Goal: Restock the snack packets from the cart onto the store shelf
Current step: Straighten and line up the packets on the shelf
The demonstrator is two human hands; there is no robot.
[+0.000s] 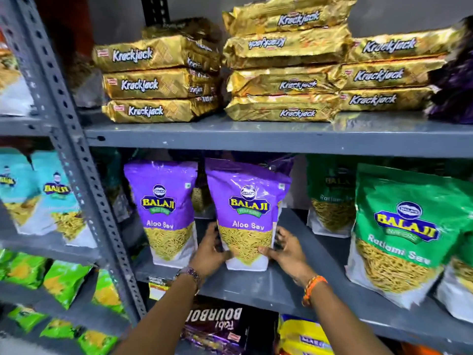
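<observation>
Head view: both hands, left hand (207,254) and right hand (286,251), clasp the purple Aloo Sev packet (247,213) upright on the middle shelf (268,285); letting go off-balance could topple it forward or onto its neighbouring packet (163,211).

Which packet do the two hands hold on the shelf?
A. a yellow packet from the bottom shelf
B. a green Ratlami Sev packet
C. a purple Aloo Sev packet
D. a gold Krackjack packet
C: the left hand and the right hand grip the lower sides of the purple Aloo Sev packet, which stands upright on the middle shelf beside another purple packet.
</observation>
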